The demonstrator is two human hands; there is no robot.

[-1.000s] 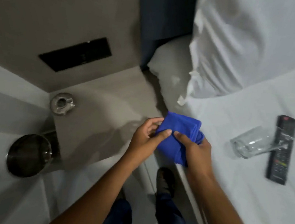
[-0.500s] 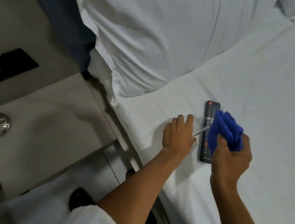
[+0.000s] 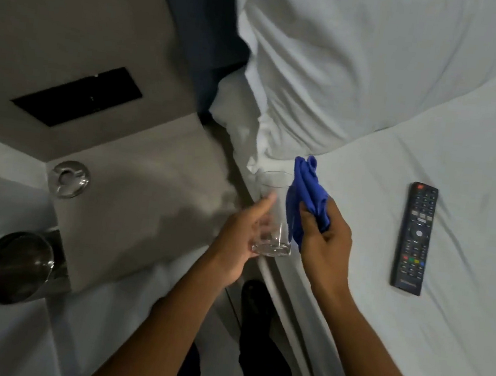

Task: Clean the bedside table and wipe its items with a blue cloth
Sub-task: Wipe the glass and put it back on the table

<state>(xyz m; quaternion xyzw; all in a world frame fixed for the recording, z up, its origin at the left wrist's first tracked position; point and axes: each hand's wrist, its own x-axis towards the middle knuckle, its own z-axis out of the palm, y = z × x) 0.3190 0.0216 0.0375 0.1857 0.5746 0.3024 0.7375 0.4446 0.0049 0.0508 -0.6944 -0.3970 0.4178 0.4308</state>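
One head-worn camera, looking steeply down from standing height.

It faces forward and down over the gap where the bench [image 3: 133, 205] meets the bed [image 3: 409, 330], bench to the left, bed to the right. Both forearms reach up from the lower edge, the hands close under the lens. The wide lens bends the edges; the wall panel [image 3: 78, 95] and pillow [image 3: 363, 61] fill the top.

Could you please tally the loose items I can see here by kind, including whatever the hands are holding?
Drinking glass, in the left hand: 1
Blue cloth, in the right hand: 1
Remote control, on the bed: 1
Metal ashtray, on the bedside table: 1
Metal bin, beside the table: 1
Total: 5
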